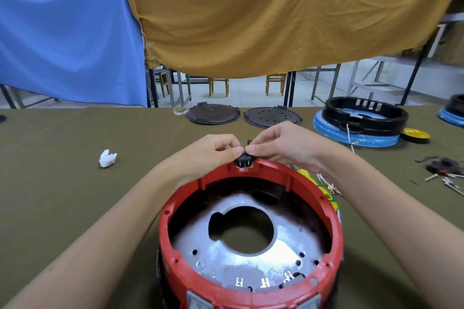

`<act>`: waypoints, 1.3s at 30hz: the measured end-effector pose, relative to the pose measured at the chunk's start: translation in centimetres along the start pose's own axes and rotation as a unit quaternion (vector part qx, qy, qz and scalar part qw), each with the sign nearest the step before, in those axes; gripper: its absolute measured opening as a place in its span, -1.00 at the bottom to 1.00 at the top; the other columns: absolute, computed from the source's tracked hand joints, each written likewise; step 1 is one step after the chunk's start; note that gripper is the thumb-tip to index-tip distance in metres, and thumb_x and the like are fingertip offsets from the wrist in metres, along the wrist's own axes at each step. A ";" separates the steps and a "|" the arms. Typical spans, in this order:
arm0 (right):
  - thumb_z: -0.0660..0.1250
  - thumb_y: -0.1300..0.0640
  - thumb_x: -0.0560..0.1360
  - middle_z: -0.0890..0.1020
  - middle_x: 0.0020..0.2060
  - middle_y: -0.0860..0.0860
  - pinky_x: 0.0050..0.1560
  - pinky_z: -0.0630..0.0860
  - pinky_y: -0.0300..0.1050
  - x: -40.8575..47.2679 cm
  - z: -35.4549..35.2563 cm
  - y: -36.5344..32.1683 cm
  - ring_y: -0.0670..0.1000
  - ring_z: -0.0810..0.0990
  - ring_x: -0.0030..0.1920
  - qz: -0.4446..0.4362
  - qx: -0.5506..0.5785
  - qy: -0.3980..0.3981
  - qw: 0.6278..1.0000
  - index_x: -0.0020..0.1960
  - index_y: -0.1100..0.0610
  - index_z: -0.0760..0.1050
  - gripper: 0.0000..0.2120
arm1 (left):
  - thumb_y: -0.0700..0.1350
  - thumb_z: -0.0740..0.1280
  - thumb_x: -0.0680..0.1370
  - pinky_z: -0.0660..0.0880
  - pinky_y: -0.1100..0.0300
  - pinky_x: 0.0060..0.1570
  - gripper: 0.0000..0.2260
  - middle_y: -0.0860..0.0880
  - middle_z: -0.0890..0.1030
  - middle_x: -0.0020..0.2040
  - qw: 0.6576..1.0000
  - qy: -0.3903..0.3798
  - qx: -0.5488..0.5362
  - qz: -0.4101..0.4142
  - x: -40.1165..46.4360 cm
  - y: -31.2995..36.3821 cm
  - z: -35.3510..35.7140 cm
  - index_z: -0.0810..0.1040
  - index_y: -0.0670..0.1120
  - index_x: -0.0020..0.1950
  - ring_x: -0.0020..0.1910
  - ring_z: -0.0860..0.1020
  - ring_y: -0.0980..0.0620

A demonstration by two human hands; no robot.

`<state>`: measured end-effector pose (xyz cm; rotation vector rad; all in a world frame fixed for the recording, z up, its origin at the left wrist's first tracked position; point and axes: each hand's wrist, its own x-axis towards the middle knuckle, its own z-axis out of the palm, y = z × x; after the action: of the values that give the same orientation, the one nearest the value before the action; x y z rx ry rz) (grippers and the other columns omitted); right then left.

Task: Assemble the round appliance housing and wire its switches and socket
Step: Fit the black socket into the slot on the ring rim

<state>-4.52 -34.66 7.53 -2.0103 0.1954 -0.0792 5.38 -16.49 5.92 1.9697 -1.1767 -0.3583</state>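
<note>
Two hands meet at the far rim of the red housing [251, 221], which sits on the olive-cloth counter [62, 183] right in front of us. The housing is the biggest piece: a rigid plastic ring with ribs and screw holes round its lip, and a dull grey metal plate [241, 256] with a large keyhole-shaped opening across its floor. We judge it stiff and moderately heavy, best steadied by the thick rim or the outer wall, never by the thin inner ribs.

The socket [244, 162] is a small black plastic block with two bright prongs, seated in a notch at the far rim. It looks hard and light (and easy to cock sideways), so we would press it by its flat body, not its prongs.

Our left hand [216, 152] has fingers curled, thumb and forefinger pinching just above the socket; our right hand [281, 145] pinches from the other side. A thin wire [243, 143] runs between the fingertips, though whether each hand grips wire or socket we cannot tell for sure.

Smallest are the loose wires [326, 183] with ring terminals beside the housing: limp, springy and apt to slip.
</note>
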 end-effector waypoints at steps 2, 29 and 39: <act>0.49 0.02 0.47 0.72 -0.19 0.13 -0.29 0.56 -0.22 -0.1 -0.1 -0.2 -0.04 0.64 -0.27 0.007 -0.032 0.000 0.999 -0.12 0.18 0.70 -0.79 | -0.03 0.24 0.65 0.33 0.16 -0.02 -0.81 -0.05 0.49 -0.15 1.000 -0.019 0.003 -0.007 0.2 0.3 -0.2 0.55 -0.10 -0.04 -0.15 0.41 0.07; 0.39 0.23 0.55 0.71 -0.07 0.18 -0.05 0.62 -0.13 0.2 -1.9 1.1 0.07 0.70 -0.08 0.033 0.049 -0.089 0.994 0.07 0.28 0.65 -0.85 | 0.16 0.40 0.51 0.26 0.12 -0.24 -0.65 0.10 0.42 -0.39 0.993 -0.075 0.014 -0.088 2.6 0.7 -0.1 0.41 0.02 -0.34 -0.34 0.35 0.06; 0.42 0.04 0.53 0.73 -0.05 0.11 0.08 0.63 -0.01 -0.2 -1.8 0.0 0.12 0.70 -0.01 0.010 -0.017 -0.060 0.998 0.05 0.18 0.67 -0.78 | 0.12 0.40 0.53 0.48 0.05 -0.03 -0.70 -0.07 0.59 -0.11 0.981 -0.096 -0.045 -0.165 2.0 1.0 -1.1 0.58 -0.11 0.05 -0.15 0.53 -0.02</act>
<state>-4.94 -36.21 8.27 -2.0399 0.1419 0.0583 6.49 -17.81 7.68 2.0855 -0.9261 -0.7748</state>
